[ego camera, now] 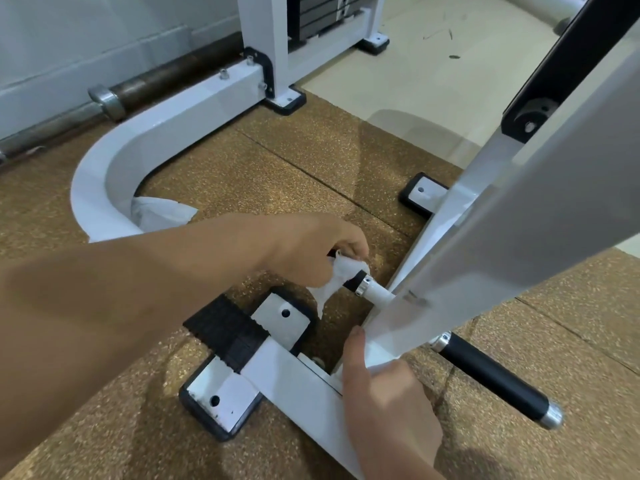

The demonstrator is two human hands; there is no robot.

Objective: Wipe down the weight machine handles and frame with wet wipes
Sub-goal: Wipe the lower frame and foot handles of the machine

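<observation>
Wiping handle [354,281], left hand [308,247]; right hand [384,403] gripping frame [519,230].

The left grip [311,251] wraps a wet wipe [341,270] round the handle [357,281] while the right grip [384,396] holds the white frame [485,258].

Handle grip [355,280] mostly under wipe [342,269], weight stack [320,15] cropped at top

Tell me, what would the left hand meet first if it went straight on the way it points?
The left hand, holding a wipe round the handle, would likely meet the silver ring first, then the slanted white bar; depth is unclear.
</observation>
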